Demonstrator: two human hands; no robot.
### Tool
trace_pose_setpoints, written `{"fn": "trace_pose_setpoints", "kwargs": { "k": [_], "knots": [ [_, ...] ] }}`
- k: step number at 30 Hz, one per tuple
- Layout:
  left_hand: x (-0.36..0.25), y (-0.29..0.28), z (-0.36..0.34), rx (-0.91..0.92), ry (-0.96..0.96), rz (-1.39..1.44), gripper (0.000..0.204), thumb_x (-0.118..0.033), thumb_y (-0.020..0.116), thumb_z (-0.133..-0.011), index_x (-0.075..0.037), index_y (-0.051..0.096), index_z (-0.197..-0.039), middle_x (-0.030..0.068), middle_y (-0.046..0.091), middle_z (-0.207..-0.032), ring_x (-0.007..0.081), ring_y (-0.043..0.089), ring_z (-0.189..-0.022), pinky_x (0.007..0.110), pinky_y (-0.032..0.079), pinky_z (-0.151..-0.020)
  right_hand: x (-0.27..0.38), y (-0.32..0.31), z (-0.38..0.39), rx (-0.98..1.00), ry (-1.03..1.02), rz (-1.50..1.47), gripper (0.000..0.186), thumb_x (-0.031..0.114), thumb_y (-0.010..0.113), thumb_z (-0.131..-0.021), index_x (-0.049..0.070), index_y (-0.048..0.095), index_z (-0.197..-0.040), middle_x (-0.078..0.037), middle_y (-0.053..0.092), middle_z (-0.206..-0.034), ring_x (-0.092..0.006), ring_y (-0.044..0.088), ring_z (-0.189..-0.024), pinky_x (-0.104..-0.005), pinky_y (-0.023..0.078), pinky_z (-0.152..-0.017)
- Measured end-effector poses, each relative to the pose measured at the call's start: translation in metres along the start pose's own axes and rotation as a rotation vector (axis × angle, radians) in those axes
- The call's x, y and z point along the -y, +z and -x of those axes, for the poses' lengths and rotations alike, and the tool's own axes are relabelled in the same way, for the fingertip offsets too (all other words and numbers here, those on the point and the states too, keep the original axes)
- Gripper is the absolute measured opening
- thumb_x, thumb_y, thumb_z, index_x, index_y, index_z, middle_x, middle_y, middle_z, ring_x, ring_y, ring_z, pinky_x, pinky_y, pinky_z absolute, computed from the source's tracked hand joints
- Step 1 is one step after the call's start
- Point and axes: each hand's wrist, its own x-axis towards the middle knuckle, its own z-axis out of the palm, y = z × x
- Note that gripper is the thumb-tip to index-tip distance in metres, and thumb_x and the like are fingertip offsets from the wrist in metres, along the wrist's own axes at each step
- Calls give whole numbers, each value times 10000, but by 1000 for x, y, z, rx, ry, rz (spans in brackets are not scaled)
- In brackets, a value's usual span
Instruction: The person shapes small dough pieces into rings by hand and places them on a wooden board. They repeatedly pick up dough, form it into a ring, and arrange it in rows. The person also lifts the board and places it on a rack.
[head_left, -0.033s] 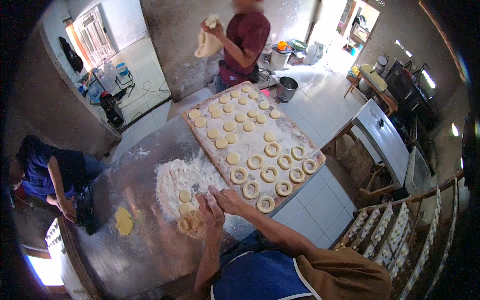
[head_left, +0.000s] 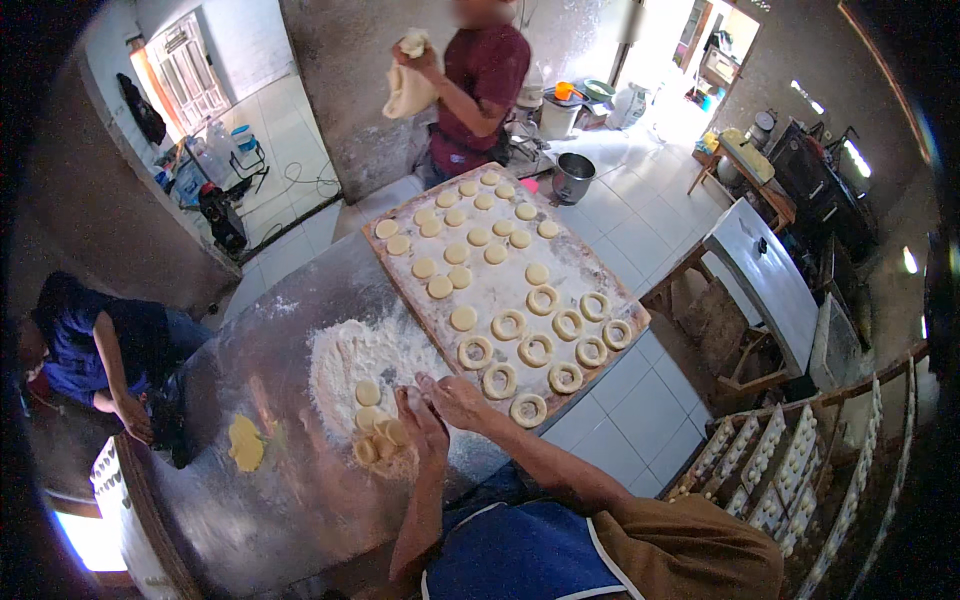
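The metal tabletop (head_left: 300, 500) runs from the lower left up toward the middle, and its near right edge falls off to tiled floor (head_left: 630, 410) at about 4 o'clock of the hands. On its far part lies a floured wooden board (head_left: 500, 290), one corner overhanging the tabletop edge at 3 o'clock. Bare metal lies open at 7 to 9 o'clock, save one flat yellow dough piece (head_left: 245, 442).

The left hand (head_left: 420, 425) and right hand (head_left: 455, 395) meet just at the board's near edge, beside the flour heap (head_left: 350, 365). A cluster of small dough rounds (head_left: 380, 435) sits touching the left hand at 9 o'clock. Whether either grip is closed on dough I cannot tell; the fingers overlap and are small here.

The board carries plain dough discs (head_left: 455, 250) on its far half and dough rings (head_left: 535, 350) on the near half.

At 12 o'clock a person in a dark red shirt (head_left: 490, 80) stretches dough (head_left: 405, 90). At 9 o'clock a seated person in blue (head_left: 90, 350) is partly cut off by the rim.
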Motion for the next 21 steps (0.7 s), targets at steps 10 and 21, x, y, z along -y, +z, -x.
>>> {"fn": "trace_pose_setpoints", "kwargs": {
  "k": [10,21],
  "knots": [
    [71,94,-25,96,-94,-200,377,-452,459,-996,-96,542,-904,47,616,-806,156,610,-726,321,483,-624,-74,-82,-4,-210,-8,-41,400,294,516,-959,-7,619,-717,-201,633,-663,-393,606,-591,-487,439,-556],
    [171,195,-62,189,-121,-175,312,-368,486,-999,-68,566,-965,59,635,-864,181,622,-753,348,498,-644,-101,-212,2,-351,-125,-332,573,400,402,-1019,-66,588,-741,-202,542,-595,-211,537,-572,-470,413,-565]
  ]
}}
